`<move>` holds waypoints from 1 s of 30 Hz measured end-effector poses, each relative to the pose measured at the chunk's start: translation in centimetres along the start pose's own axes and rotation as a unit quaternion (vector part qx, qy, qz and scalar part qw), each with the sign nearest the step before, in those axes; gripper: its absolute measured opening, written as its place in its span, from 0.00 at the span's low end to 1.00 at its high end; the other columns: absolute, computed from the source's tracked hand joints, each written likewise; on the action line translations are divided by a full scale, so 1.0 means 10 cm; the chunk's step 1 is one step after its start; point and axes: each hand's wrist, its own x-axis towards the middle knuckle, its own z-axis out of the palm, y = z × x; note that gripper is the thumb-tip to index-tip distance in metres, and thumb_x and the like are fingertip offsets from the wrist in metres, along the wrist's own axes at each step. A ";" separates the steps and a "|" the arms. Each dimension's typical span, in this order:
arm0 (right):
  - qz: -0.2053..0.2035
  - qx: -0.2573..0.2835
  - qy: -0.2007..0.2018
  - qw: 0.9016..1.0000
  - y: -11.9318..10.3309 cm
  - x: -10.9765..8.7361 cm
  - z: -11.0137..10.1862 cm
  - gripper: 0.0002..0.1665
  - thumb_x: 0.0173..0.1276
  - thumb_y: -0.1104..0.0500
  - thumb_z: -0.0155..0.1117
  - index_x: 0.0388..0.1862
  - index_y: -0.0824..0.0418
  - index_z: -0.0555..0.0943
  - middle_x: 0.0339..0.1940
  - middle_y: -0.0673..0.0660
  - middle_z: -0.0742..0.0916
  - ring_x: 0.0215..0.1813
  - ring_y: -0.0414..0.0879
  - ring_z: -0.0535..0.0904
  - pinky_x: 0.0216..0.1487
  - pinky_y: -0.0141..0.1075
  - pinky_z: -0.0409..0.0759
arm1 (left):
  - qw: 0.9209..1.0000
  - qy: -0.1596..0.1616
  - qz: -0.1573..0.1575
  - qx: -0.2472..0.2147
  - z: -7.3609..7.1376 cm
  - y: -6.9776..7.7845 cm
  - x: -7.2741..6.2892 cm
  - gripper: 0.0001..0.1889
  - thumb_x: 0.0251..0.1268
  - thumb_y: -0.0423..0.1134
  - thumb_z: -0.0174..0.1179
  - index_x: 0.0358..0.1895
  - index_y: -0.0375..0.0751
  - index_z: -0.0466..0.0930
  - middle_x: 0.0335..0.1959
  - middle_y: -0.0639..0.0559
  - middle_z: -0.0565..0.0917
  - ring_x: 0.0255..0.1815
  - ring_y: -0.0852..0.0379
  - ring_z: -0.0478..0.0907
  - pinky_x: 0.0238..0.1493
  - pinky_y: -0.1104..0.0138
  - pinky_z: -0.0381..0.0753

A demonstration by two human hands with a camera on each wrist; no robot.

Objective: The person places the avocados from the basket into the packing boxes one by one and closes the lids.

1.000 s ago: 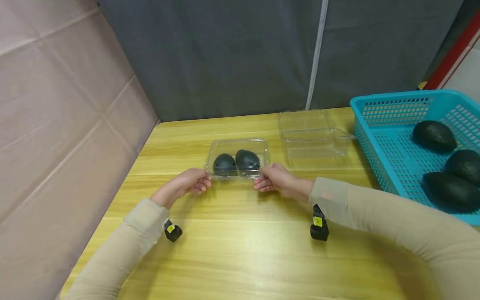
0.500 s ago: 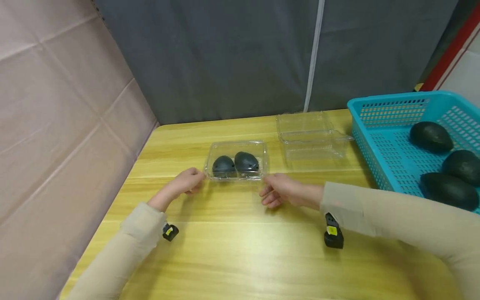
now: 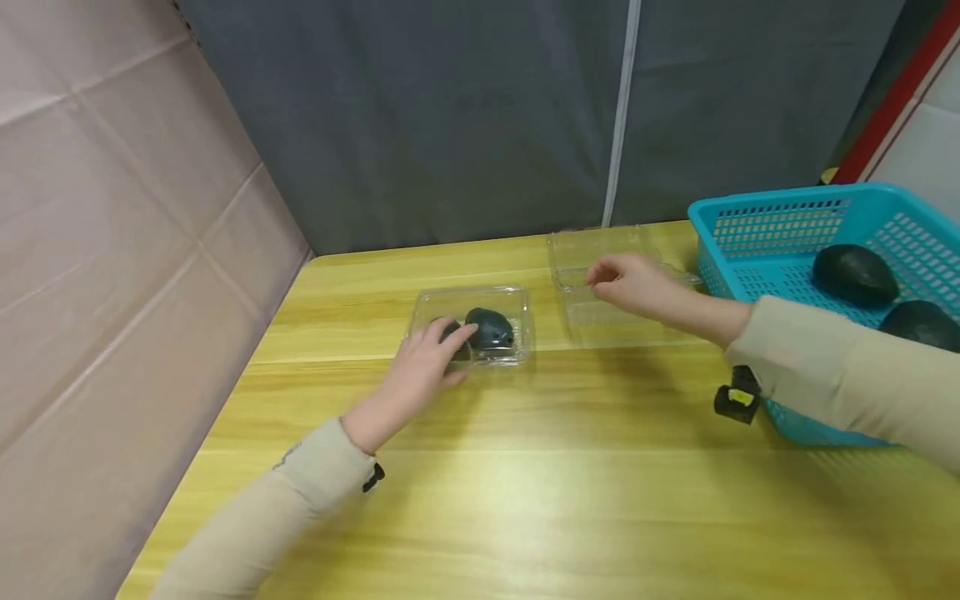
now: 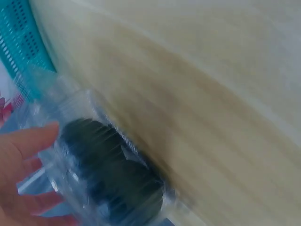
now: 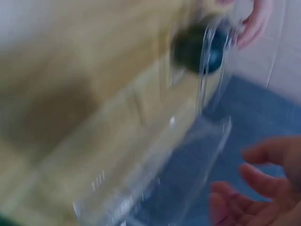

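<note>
The wooden table (image 3: 525,517) is shining at its near part, where the left sleeve (image 3: 255,508) is reaching in from the left. On the right, the right sleeve (image 3: 840,375) is crossing over the blue basket (image 3: 810,427).

The left hand (image 3: 416,371) is lying over the near left corner of the closed clear box (image 3: 472,296), its fingers spread — whether they are touching it, the person watching cannot tell. The box is sitting on the table, left of the basket, and 2 dark fruits are lying inside: the left fruit (image 3: 461,352) is partly hiding behind the fingers, the right fruit (image 3: 490,330) is showing beside it.

Farther right, the right hand (image 3: 633,287) is hovering by the 2nd clear box (image 3: 588,312), fingers loosely bent and apart from the thumb. In the basket, a nearer fruit (image 3: 922,323) and a farther fruit (image 3: 855,275) are resting. A grey curtain (image 3: 420,125) is hanging beyond.
</note>
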 end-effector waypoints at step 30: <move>-0.054 -0.315 -0.068 0.945 0.27 0.01 0.11 0.06 0.55 0.67 0.61 0.34 0.62 0.80 0.32 0.56 0.85 0.30 0.47 0.78 0.27 0.41 0.75 | 0.998 -0.033 -0.047 0.021 0.24 -0.28 0.89 0.28 0.62 0.35 0.58 0.66 0.52 0.64 0.62 0.39 0.67 0.61 0.38 0.64 0.56 0.41 0.65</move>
